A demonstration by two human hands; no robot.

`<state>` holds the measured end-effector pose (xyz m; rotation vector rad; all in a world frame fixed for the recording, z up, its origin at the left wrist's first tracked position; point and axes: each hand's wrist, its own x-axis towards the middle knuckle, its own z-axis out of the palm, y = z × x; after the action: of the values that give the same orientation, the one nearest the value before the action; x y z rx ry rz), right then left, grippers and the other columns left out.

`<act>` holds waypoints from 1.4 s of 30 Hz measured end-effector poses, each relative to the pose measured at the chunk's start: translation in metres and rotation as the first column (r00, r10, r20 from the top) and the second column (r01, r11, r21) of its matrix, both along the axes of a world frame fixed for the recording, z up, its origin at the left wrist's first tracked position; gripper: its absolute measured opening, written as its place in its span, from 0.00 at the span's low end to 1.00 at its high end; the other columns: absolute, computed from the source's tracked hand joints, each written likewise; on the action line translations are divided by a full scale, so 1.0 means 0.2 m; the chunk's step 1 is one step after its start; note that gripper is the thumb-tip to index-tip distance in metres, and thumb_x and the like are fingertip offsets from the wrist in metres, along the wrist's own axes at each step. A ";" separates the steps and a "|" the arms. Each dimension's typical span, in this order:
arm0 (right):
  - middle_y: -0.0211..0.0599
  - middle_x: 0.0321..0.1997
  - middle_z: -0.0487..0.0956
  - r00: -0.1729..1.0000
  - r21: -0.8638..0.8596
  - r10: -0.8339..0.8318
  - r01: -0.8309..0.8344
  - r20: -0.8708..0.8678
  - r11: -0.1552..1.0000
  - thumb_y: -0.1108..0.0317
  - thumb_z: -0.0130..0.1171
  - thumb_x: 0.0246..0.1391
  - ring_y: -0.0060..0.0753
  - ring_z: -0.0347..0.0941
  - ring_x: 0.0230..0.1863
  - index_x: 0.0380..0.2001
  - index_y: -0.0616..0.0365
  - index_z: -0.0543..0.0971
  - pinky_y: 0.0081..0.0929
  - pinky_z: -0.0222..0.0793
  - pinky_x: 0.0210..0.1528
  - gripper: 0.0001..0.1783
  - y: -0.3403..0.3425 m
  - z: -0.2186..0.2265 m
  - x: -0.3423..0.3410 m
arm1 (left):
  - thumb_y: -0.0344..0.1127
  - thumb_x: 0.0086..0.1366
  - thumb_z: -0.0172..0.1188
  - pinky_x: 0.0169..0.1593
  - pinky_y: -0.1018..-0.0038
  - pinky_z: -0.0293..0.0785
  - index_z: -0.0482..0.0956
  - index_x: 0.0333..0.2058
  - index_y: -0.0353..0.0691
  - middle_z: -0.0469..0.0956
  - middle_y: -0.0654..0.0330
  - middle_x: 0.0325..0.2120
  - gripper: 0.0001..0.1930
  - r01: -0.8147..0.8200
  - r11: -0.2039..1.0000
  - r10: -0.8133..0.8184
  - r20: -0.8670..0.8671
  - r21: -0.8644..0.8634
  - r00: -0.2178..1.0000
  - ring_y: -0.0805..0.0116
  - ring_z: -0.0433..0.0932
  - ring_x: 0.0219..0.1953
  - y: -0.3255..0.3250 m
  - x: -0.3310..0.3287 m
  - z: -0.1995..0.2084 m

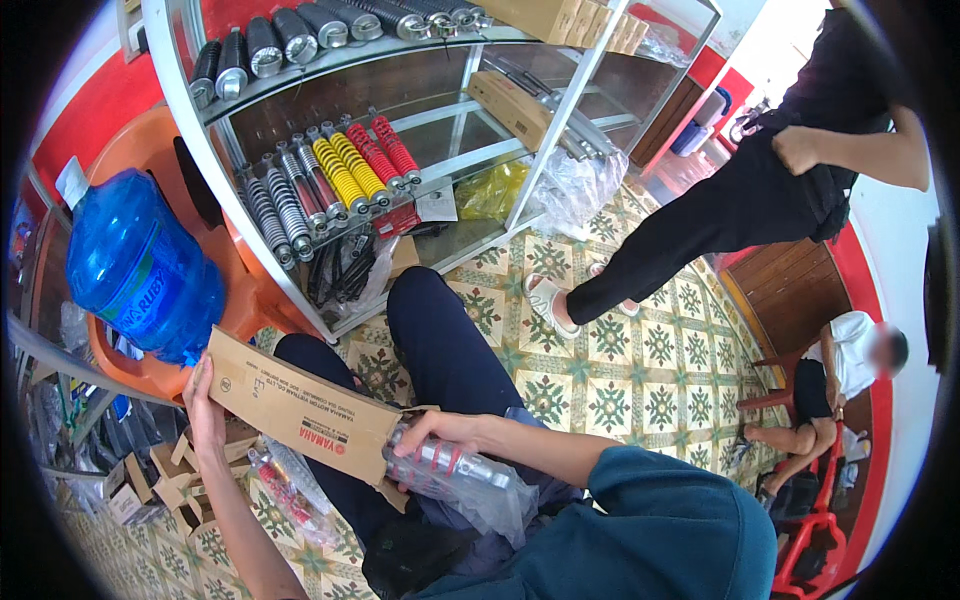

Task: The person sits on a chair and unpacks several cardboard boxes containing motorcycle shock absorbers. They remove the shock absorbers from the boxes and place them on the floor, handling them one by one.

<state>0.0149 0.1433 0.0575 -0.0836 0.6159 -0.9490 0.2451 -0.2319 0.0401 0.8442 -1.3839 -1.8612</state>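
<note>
A long brown cardboard box (290,400) lies slanted across my lap. My left hand (205,405) is closed on its far left end, with the thumb along the edge. At the other end the flaps stand open. There my right hand (447,431) is wrapped round a shock absorber (462,464) with a red spring and silver body, inside a clear plastic bag (505,508). The shock absorber's upper end meets the box's mouth; whether part of it sits inside is hidden by my fingers. Another bagged red shock absorber (290,492) lies on the floor beside my leg.
A glass-shelved rack (440,185) of several shock absorbers stands ahead. At left, a blue water bottle (145,265) rests on an orange chair (250,265). Opened cartons (185,470) lie at lower left. One person (680,215) stands at right; another (850,355) sits farther right.
</note>
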 end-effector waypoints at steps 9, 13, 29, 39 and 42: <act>0.50 0.67 0.72 0.651 -0.186 -0.021 -0.185 -0.759 0.965 0.55 0.78 0.44 0.43 0.69 0.66 0.67 0.68 0.67 0.36 0.66 0.68 0.52 0.22 0.18 -0.03 | 0.45 0.75 0.61 0.67 0.68 0.66 0.76 0.61 0.30 0.78 0.57 0.59 0.25 -0.037 0.999 0.037 -0.020 -0.032 0.999 0.67 0.75 0.61 0.02 0.02 -0.08; 0.50 0.61 0.76 0.339 -0.093 0.016 -0.305 -0.941 0.948 0.55 0.80 0.43 0.41 0.74 0.60 0.68 0.66 0.64 0.36 0.69 0.64 0.54 0.40 0.24 -0.03 | 0.46 0.75 0.61 0.67 0.68 0.67 0.76 0.62 0.32 0.78 0.58 0.59 0.26 -0.019 0.998 0.018 -0.029 -0.062 0.999 0.67 0.76 0.61 0.01 0.01 -0.08; 0.60 0.58 0.79 0.027 -0.291 -0.300 -0.343 -0.953 0.893 0.63 0.72 0.47 0.59 0.76 0.59 0.66 0.67 0.71 0.43 0.73 0.59 0.43 0.26 0.14 0.02 | 0.43 0.77 0.58 0.69 0.67 0.66 0.73 0.65 0.31 0.76 0.56 0.63 0.26 -0.013 0.998 0.017 -0.065 0.054 0.998 0.65 0.74 0.64 -0.01 0.04 -0.10; 0.41 0.50 0.83 0.016 -0.091 -0.089 -0.110 -0.996 0.990 0.51 0.76 0.53 0.33 0.80 0.46 0.67 0.57 0.71 0.32 0.80 0.48 0.43 0.69 0.33 0.17 | 0.44 0.76 0.58 0.67 0.65 0.70 0.74 0.65 0.33 0.78 0.55 0.61 0.26 -0.102 0.979 0.114 -0.057 0.175 0.992 0.63 0.77 0.62 0.01 0.03 -0.14; 0.54 0.58 0.79 0.174 -0.080 -0.049 -0.173 -0.983 0.982 0.48 0.81 0.46 0.42 0.78 0.59 0.69 0.66 0.65 0.37 0.73 0.63 0.55 0.63 0.32 0.15 | 0.43 0.76 0.59 0.66 0.67 0.71 0.75 0.65 0.34 0.78 0.56 0.61 0.25 -0.125 0.983 0.136 -0.078 0.133 0.988 0.64 0.78 0.61 0.04 -0.01 -0.13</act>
<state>0.0442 0.2696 0.1220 -0.9886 1.7702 -0.7539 0.2430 -0.2248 0.0150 0.8848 -1.1391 -1.8773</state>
